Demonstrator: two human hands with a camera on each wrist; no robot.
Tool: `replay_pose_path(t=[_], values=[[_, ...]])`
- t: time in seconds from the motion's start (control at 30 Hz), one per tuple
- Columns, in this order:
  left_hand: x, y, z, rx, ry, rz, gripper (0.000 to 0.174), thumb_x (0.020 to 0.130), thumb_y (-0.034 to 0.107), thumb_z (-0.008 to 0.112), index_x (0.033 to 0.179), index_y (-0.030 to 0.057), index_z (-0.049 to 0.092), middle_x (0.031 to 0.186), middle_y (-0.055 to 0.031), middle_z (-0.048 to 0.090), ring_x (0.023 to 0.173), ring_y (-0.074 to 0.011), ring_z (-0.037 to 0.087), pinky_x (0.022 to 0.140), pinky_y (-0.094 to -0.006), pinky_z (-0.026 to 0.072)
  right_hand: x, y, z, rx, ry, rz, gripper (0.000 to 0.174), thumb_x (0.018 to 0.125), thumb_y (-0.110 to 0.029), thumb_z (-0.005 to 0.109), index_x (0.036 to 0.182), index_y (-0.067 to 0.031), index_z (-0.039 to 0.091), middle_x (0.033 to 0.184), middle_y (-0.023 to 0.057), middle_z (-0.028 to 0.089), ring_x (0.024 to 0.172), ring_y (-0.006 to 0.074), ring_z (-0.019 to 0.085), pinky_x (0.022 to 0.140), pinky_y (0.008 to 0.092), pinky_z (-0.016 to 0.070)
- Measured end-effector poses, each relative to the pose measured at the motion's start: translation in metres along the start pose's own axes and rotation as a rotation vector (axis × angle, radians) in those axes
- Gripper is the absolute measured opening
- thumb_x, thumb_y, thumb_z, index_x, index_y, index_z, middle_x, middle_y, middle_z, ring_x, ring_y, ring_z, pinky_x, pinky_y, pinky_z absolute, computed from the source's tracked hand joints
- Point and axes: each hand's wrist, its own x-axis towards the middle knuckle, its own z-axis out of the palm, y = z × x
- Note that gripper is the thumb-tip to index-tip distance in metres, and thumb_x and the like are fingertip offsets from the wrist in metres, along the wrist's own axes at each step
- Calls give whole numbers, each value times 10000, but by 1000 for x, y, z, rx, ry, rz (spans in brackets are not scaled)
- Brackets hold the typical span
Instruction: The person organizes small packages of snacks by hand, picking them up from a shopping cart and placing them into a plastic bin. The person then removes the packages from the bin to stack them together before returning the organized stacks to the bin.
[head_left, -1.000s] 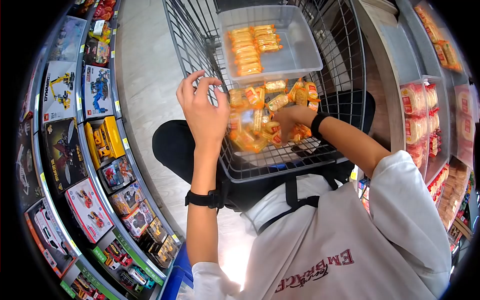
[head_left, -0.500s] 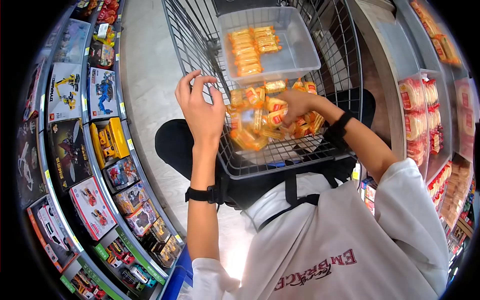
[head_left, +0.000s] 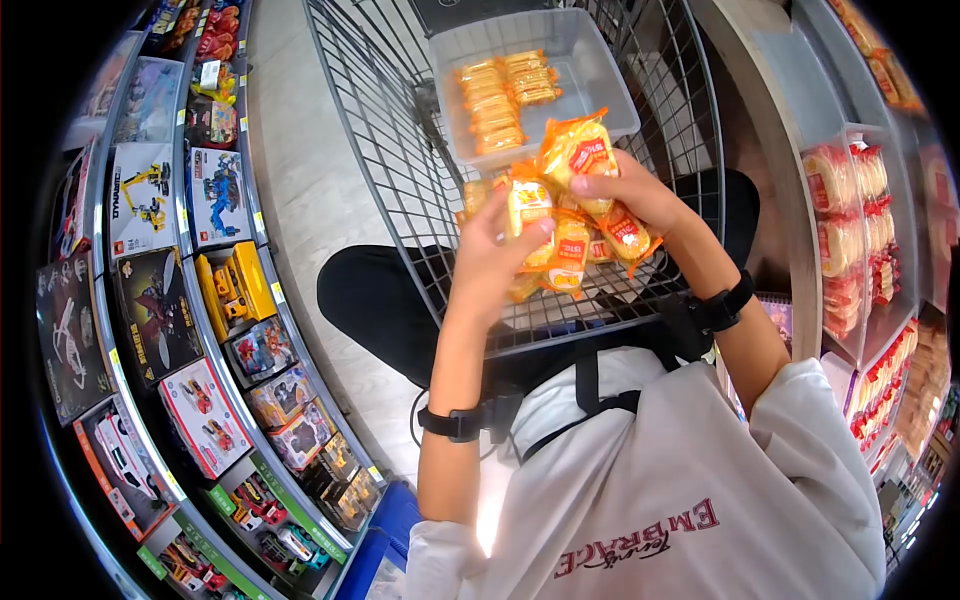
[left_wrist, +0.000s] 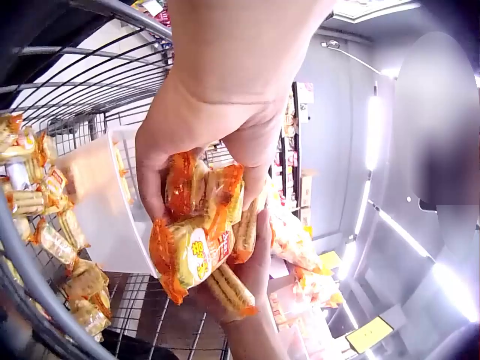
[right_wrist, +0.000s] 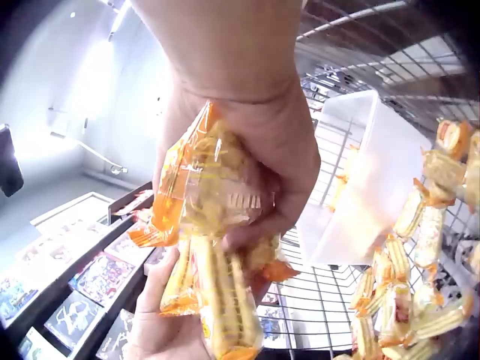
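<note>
1. Head view shows both hands lifted over a wire basket (head_left: 395, 170), closed together on a bundle of orange snack packets (head_left: 565, 215).
2. The left hand (head_left: 490, 255) grips the bundle from its own side. Its thumb lies across the front of one packet, and the left wrist view shows its fingers (left_wrist: 154, 176) curled down round the wrappers (left_wrist: 191, 251).
3. The right hand (head_left: 630, 195) clamps the bundle from the other side. In the right wrist view its fingers (right_wrist: 281, 187) wrap tightly over a crumpled clear-and-orange packet (right_wrist: 214, 202), with longer packets hanging below.
4. Both hands are therefore closed on the packets; neither has an open palm or a free finger spread.
5. The bundle is held in the air above the near part of the basket, just in front of a clear plastic tub (head_left: 600, 90).
6. The tub sits at the far end of the basket and holds rows of the same packets (head_left: 497, 100).
7. Loose packets (left_wrist: 84, 283) lie on the basket's wire floor beneath the hands.
8. Boxed toys (head_left: 150, 200) fill the shelves on the person's left, and bagged snacks (head_left: 835, 200) line the shelf on the right.
</note>
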Motion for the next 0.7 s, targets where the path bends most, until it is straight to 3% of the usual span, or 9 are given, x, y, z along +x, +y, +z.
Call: replay_pose_path(t=[0.1, 0.13, 0.37, 0.4, 0.5, 0.57, 0.63, 0.67, 0.7], values=[[0, -2, 3, -194, 59, 7, 483, 907, 81, 690, 1335, -36, 501, 1194, -117, 639, 1047, -164, 642, 856, -299, 555, 2, 13, -12, 73, 68, 12, 597, 885, -261, 722, 1366, -15, 468, 1204, 124, 635, 1059, 201, 653, 915, 364, 562], [1, -5, 1, -203, 61, -6, 449, 921, 81, 665, 1330, -6, 500, 1196, -99, 635, 1055, -174, 640, 849, -333, 569, 2, 18, -15, 105, 96, -4, 597, 906, -288, 693, 1378, -9, 455, 1215, 152, 627, 1073, 239, 659, 897, 400, 582], [2, -13, 5, -395, 91, -67, 406, 962, 170, 607, 1335, 62, 488, 1209, -87, 626, 1094, -222, 635, 843, -457, 580, 0, 23, -28, 267, 100, 5, 577, 965, -371, 587, 1390, -5, 452, 1269, 186, 603, 1113, 264, 652, 918, 385, 573], [3, -18, 5, -535, 102, -122, 403, 964, 197, 599, 1335, 79, 494, 1208, -91, 627, 1084, -233, 638, 845, -472, 576, -2, 20, -25, 276, 143, 15, 579, 978, -404, 548, 1384, -1, 460, 1282, 186, 602, 1129, 256, 646, 905, 375, 579], [4, -26, 5, -681, 113, -203, 420, 953, 273, 604, 1331, 116, 508, 1216, -100, 631, 1093, -253, 627, 893, -525, 543, -2, 17, -23, 318, 169, -44, 582, 980, -408, 539, 1391, -4, 458, 1291, 185, 602, 1127, 243, 643, 881, 360, 585], [3, -27, 8, -737, 141, -234, 497, 951, 304, 598, 1367, 63, 478, 1286, -116, 605, 1199, -286, 593, 1015, -568, 475, -1, 18, -27, 342, 167, -46, 576, 980, -396, 545, 1397, -9, 457, 1256, 171, 614, 1115, 232, 642, 872, 356, 588], [4, -29, 8, -756, 158, -239, 500, 951, 309, 598, 1371, 65, 477, 1296, -117, 600, 1209, -289, 583, 1026, -573, 461, -1, 22, -30, 320, 269, -99, 562, 975, -364, 568, 1402, -17, 454, 1225, 151, 611, 1100, 225, 643, 875, 360, 587], [5, -29, 7, -773, 171, -239, 503, 952, 314, 597, 1374, 67, 477, 1305, -118, 595, 1220, -292, 573, 1037, -579, 447, -5, 10, -11, 389, 333, -220, 464, 914, -252, 689, 1273, -1, 537, 1110, 122, 665, 948, 195, 684, 829, 349, 592], [5, -29, 7, -775, 174, -237, 503, 952, 314, 597, 1374, 67, 477, 1305, -118, 595, 1220, -292, 573, 1037, -579, 447, -10, 10, -10, 388, 330, -217, 464, 914, -252, 689, 1273, -1, 537, 1110, 122, 665, 948, 195, 684, 829, 349, 592]])
